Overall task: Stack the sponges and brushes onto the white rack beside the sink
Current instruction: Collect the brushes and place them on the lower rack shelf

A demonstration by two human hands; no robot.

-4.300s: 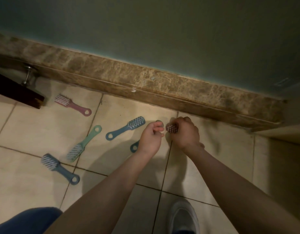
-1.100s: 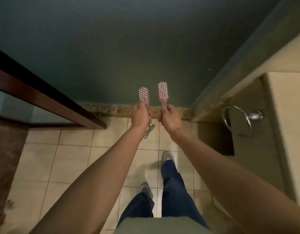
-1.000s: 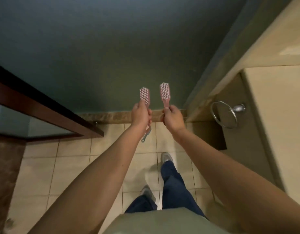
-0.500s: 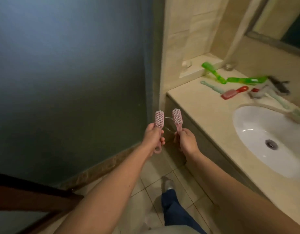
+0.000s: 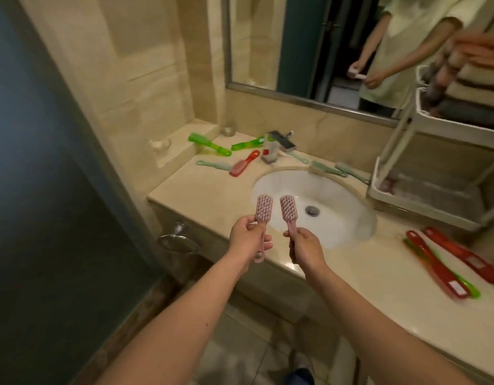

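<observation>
My left hand point(image 5: 247, 240) grips a pink brush point(image 5: 264, 208) by its handle, bristles up. My right hand point(image 5: 305, 250) holds a second pink brush point(image 5: 288, 208) the same way. Both hover at the counter's front edge, just left of the sink point(image 5: 318, 207). The white rack point(image 5: 423, 190) stands at the right of the sink, with striped sponges point(image 5: 474, 79) on its upper tier. On the counter lie green brushes point(image 5: 209, 144), a red brush point(image 5: 241, 165), pale teal brushes point(image 5: 212, 164) and long red brushes point(image 5: 462, 257) at the right.
A faucet point(image 5: 279, 145) stands behind the sink. A mirror point(image 5: 337, 45) above it reflects a person. A chrome towel ring point(image 5: 179, 241) hangs on the cabinet front. A dark wall point(image 5: 45, 190) is at the left. A small glass point(image 5: 229, 129) sits in the corner.
I picked the two pink brushes off the floor, stood up and turned right. The sink, counter and rack have come fully into view, and both hands now hold the brushes over the counter edge.
</observation>
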